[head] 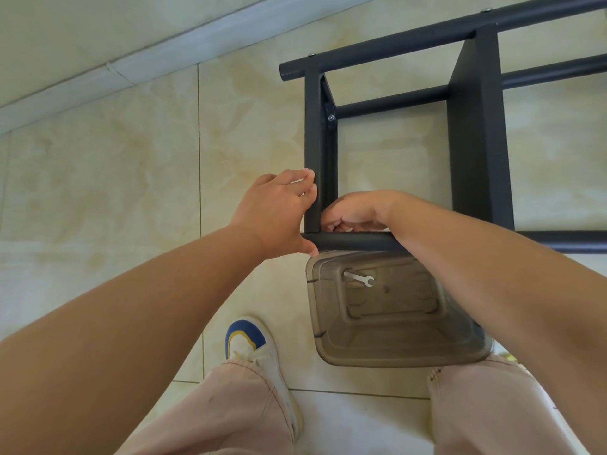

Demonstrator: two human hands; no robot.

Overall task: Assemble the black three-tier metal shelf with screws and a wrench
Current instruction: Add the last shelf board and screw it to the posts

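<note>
The black metal shelf frame (474,126) lies on its side on the beige tiled floor (115,159), its tubular posts running left to right and its flat tier panels running away from the person.

The left hand (277,213) grips the near end of the end tier panel (312,152): fingers curl around the panel's outer edge, and the thumb reaches below the nearest tubular post (354,241) at the corner joint.

The right hand (356,211) sits just inside the same corner, directly above the post and beside the panel. Its fingers are curled down toward the joint; they appear to pinch a small part there, but it is hidden and cannot be identified.

A silver open-end wrench (358,278) lies untouched in a translucent grey plastic bin (394,353), which stands on the floor just below the post, between the person's legs. A white and blue sneaker (254,349) is left of the bin
</note>
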